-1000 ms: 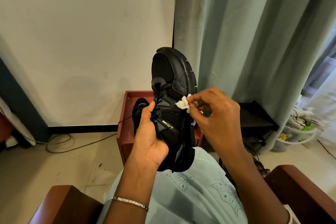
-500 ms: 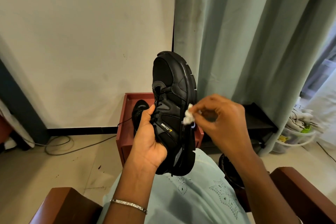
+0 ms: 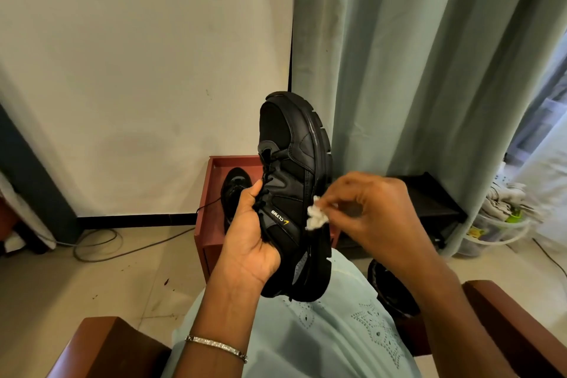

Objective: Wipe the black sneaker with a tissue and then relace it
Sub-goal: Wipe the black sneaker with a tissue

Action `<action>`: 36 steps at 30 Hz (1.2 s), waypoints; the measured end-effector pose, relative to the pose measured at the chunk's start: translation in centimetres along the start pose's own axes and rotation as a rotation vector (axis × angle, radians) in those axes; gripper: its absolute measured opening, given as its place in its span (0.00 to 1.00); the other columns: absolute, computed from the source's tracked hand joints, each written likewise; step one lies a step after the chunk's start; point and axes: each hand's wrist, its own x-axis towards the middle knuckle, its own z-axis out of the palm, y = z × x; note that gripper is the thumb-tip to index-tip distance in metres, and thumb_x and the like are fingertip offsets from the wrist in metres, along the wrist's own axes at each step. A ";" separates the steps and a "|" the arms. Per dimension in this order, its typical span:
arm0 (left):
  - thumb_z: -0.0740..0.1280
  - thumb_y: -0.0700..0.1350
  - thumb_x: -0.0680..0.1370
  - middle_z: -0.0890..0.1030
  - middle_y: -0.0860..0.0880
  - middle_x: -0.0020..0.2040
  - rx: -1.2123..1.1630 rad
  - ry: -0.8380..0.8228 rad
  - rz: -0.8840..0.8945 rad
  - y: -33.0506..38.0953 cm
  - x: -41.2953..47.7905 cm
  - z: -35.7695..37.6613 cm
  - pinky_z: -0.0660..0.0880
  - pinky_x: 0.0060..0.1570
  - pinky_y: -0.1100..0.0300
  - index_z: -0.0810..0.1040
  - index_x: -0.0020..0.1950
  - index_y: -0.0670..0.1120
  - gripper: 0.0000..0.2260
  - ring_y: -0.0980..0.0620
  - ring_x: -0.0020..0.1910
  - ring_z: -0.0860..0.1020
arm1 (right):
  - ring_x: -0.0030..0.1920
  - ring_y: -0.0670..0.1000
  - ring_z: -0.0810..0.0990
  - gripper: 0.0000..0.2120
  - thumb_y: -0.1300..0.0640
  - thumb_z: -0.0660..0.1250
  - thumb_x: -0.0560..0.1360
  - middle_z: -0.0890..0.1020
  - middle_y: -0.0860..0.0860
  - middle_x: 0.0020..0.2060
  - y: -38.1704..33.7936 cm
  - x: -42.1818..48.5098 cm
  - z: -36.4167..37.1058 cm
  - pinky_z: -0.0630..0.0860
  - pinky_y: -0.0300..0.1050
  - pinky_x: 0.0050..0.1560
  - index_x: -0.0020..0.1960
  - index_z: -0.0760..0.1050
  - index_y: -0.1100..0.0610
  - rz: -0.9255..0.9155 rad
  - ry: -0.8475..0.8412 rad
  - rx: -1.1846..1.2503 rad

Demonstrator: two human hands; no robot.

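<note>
A black sneaker stands toe-up over my lap, its sole facing right and its laced top facing left. My left hand grips it around the heel and lace side, thumb on the laces. My right hand pinches a crumpled white tissue and presses it against the sneaker's side next to the sole edge. A thin black lace end trails left from behind my left thumb.
A second black shoe sits on a red-brown stool ahead. Another dark shoe lies on the floor by my right knee. Wooden chair arms flank me. A curtain, a black rack and floor cables surround.
My right hand has slid the tissue down the sneaker's side, from the midfoot toward the heel. The sneaker has stayed upright in my left hand.
</note>
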 end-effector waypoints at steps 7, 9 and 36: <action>0.63 0.54 0.80 0.80 0.37 0.63 0.004 0.016 0.074 1.1 -0.3 -0.4 0.78 0.58 0.42 0.77 0.68 0.42 0.22 0.39 0.60 0.80 | 0.43 0.44 0.81 0.07 0.63 0.77 0.70 0.84 0.46 0.43 -0.2 -1.4 2.1 0.81 0.47 0.42 0.46 0.86 0.55 -0.044 0.068 0.065; 0.63 0.53 0.80 0.81 0.36 0.61 0.018 0.016 0.070 1.0 -0.4 -0.3 0.78 0.57 0.41 0.78 0.66 0.42 0.21 0.39 0.58 0.81 | 0.42 0.42 0.81 0.08 0.63 0.76 0.69 0.83 0.43 0.42 0.0 -1.6 1.8 0.81 0.45 0.42 0.46 0.86 0.53 -0.044 -0.083 0.089; 0.68 0.51 0.76 0.85 0.40 0.48 0.293 0.107 0.071 0.1 -1.0 0.5 0.78 0.52 0.45 0.83 0.56 0.42 0.16 0.41 0.42 0.84 | 0.46 0.49 0.82 0.05 0.62 0.75 0.73 0.84 0.52 0.46 2.0 0.8 0.4 0.81 0.46 0.45 0.48 0.84 0.59 -0.022 0.456 -0.060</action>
